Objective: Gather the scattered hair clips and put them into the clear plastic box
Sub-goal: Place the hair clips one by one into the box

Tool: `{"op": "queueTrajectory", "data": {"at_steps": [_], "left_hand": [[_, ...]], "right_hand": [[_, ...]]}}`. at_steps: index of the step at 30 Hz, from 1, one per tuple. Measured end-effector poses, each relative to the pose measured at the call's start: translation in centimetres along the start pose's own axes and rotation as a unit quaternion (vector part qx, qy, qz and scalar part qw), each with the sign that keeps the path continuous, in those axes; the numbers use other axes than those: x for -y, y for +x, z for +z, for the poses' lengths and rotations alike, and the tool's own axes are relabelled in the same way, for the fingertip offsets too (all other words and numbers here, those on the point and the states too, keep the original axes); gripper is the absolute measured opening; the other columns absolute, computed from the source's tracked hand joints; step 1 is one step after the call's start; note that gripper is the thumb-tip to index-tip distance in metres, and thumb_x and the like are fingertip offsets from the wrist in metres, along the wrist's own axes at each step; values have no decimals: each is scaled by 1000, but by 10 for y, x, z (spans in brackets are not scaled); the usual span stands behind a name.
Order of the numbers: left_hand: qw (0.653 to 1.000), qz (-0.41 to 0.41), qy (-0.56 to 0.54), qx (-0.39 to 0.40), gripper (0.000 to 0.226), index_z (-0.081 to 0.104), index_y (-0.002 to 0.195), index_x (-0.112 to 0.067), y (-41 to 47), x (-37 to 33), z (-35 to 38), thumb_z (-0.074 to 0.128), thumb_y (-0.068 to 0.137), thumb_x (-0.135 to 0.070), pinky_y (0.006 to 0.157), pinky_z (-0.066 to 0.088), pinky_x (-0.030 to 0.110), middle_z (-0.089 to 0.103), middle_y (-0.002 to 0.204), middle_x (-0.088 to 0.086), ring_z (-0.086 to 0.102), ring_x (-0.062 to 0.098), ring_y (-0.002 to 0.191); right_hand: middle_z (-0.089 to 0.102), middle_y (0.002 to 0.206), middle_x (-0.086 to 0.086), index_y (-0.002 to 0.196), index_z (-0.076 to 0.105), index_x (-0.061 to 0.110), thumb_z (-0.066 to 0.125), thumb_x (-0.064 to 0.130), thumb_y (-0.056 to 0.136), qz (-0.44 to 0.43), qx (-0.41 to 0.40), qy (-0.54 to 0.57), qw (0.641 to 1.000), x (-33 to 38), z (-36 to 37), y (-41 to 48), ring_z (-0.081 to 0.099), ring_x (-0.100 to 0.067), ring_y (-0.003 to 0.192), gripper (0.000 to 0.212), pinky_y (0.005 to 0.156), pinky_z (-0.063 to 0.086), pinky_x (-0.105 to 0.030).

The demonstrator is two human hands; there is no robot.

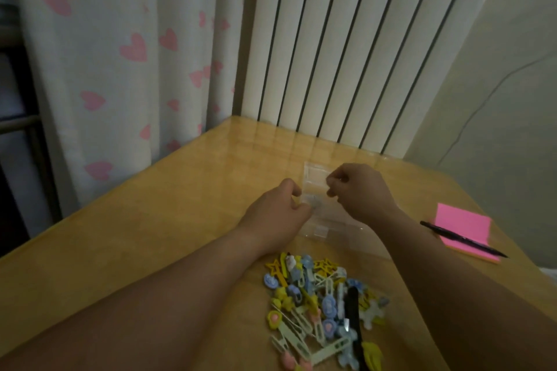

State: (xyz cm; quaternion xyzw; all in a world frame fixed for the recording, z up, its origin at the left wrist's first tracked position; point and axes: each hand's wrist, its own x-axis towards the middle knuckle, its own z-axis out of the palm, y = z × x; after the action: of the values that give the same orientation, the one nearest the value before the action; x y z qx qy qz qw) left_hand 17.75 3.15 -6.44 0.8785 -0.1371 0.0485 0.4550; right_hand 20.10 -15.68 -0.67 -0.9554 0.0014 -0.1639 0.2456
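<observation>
- Reaching forward from the bottom of the frame, two bare forearms meet at a clear plastic box lying flat on a wooden table, just right of the picture's middle.
- The left hand is at the box's left edge, fingers curled in and gripping that side.
- The right hand is at the box's upper right part, fingers bent tightly, with the fingertips pinching the plastic there.
- The box is see-through and its outline is faint; whether the lid is up or down cannot be told, and nothing can be made out inside it.
- A heap of hair clips lies on the table in the lower middle of the frame, between the two forearms and nearer the viewer than the box. None of the clips touches either hand.
- The clips are small and mixed: yellow, pale blue, white and pink, some with star or heart shapes, plus one long black one.
- A pad of pink sticky notes sits at the right edge of the table, well apart from the box.
- A black pen lies slanted across the pad's near edge.
- A white curtain with pink hearts hangs in the upper left.
- A white ribbed radiator stands behind the table at upper centre.
- A plain pale wall fills the upper right.
</observation>
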Motion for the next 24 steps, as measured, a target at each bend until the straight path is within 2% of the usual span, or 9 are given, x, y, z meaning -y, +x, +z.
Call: {"op": "queueTrajectory", "data": {"at_steps": [5,9,11,14,19,21,24], "left_hand": [[1000,2,5,-14,33,54,127,-26,0,0,1,58,100,-46,66,43,35,65,90,-8,62,15,81],[1000,-1,2,-21,29,57,125,-24,-1,-3,0,61,101,-39,78,52,39,67,90,-6,64,16,86],[1000,0,7,-27,28,59,125,-23,-2,-4,-1,61,101,-37,82,53,40,68,91,-5,65,16,87],[999,2,11,-36,25,60,124,-22,-2,-6,0,61,102,-34,75,50,35,69,92,-3,65,14,84],[999,9,9,-42,25,60,122,-25,-3,-3,-1,64,101,-39,78,51,38,68,91,-2,65,15,85],[999,10,8,-40,26,60,122,-26,-2,-2,-1,64,101,-41,79,52,39,68,93,-1,65,16,86],[999,13,10,-37,26,60,121,-26,-2,-1,-1,64,101,-42,77,51,39,67,94,0,65,17,86]], "right_hand": [[77,81,10,98,75,24,65,27,102,-18,-64,89,994,-13,-30,-41,70,-5,75,11,75,62,-40],[78,77,13,97,76,28,69,27,101,-48,-65,145,986,-23,-44,-75,70,-1,71,9,71,60,-35],[78,79,15,96,76,30,70,26,101,-63,-16,154,986,-26,-47,-89,70,-1,71,9,69,59,-30],[77,85,14,100,78,31,73,25,98,-97,105,91,985,-26,-51,-98,70,4,79,8,71,53,-18],[73,104,17,118,76,36,73,31,97,-123,255,-1,959,-19,-62,-101,68,1,92,22,82,57,-21],[69,111,19,125,73,38,73,32,97,-141,294,-31,945,-16,-62,-104,66,0,95,28,81,55,-19],[63,115,18,125,71,36,73,32,96,-162,303,-63,937,-14,-58,-107,61,-1,95,29,79,52,-17]]}}
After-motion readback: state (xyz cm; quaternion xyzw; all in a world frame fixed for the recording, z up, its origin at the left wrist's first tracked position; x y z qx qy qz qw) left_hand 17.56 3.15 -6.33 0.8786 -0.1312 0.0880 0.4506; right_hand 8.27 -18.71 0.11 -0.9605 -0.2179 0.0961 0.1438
